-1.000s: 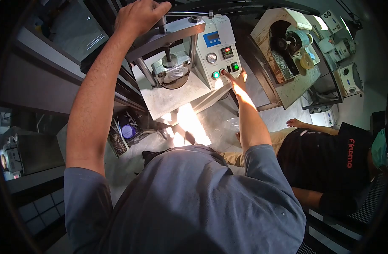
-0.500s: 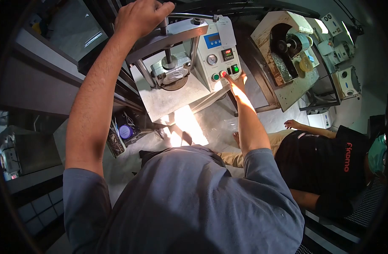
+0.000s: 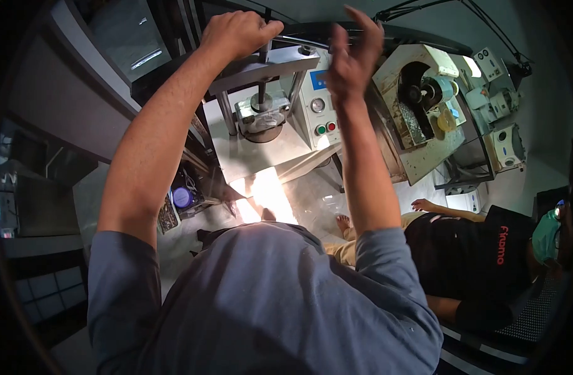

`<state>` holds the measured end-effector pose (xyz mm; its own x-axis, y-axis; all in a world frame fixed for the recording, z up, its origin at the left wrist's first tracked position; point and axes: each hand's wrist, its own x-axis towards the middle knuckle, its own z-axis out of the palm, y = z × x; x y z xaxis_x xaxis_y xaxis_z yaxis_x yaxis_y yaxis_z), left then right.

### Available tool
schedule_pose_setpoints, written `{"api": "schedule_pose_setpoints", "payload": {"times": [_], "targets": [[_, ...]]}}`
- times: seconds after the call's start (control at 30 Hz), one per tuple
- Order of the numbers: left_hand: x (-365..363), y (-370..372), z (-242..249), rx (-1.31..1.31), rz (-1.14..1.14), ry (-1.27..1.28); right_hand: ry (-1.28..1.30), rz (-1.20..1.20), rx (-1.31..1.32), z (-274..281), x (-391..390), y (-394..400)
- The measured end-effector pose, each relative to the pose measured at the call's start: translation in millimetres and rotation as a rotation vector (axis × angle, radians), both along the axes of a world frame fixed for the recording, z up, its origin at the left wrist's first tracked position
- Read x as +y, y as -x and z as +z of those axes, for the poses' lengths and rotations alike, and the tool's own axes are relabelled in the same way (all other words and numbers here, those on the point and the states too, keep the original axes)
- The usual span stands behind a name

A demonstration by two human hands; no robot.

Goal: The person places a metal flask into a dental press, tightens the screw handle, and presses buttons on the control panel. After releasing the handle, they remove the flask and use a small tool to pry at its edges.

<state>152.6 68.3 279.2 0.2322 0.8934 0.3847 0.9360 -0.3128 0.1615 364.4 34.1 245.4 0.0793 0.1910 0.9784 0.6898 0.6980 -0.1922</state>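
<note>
My left hand (image 3: 239, 34) is closed around the handle bar (image 3: 294, 40) on top of a screw press. Below its crossbeam (image 3: 264, 69), the screw (image 3: 261, 95) comes down onto a metal clamp block (image 3: 263, 111) standing on a round base. Raised in the air in front of the control panel (image 3: 317, 94), my right hand (image 3: 356, 59) has its fingers apart and holds nothing; it is slightly blurred. It hides part of the panel's display. Green (image 3: 321, 129) and red (image 3: 330, 126) buttons show low on the panel.
A bench grinder or lathe in a dirty white housing (image 3: 417, 87) stands to the right. On the far right sits a person in a black shirt (image 3: 449, 244). A purple-lidded jar (image 3: 182, 197) is at lower left, near the press table (image 3: 255, 162).
My right hand has left the red button and risen to the top of the panel, its fingers spreading. My left hand stays on the handle bar; the view has shifted slightly.
</note>
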Motion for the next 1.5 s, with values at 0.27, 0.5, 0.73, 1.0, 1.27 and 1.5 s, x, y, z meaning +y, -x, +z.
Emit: {"api": "schedule_pose_setpoints", "payload": {"times": [0.27, 0.5, 0.73, 1.0, 1.27, 1.5], "targets": [[-16, -7, 12, 0.016, 0.05, 0.1, 0.275, -0.289, -0.179, 19, 22, 45], [-57, -26, 18, -0.238, 0.172, 0.211, 0.488, -0.206, -0.239, 9, 109, 56], [-82, 26, -26, -1.289, -0.049, 0.11, 1.409, 0.329, -0.985, 77, 90, 139], [-254, 175, -196, -1.436, 0.52, -0.014, 1.449, 0.251, -1.312, 144, -58, 88], [-259, 123, -226, -1.623, 0.376, 0.194, 1.374, -0.185, -1.122, 142, -13, 111], [-253, 121, -218, -1.375, 0.284, 0.126, 1.01, 0.487, -1.225, 113, -6, 131]]}}
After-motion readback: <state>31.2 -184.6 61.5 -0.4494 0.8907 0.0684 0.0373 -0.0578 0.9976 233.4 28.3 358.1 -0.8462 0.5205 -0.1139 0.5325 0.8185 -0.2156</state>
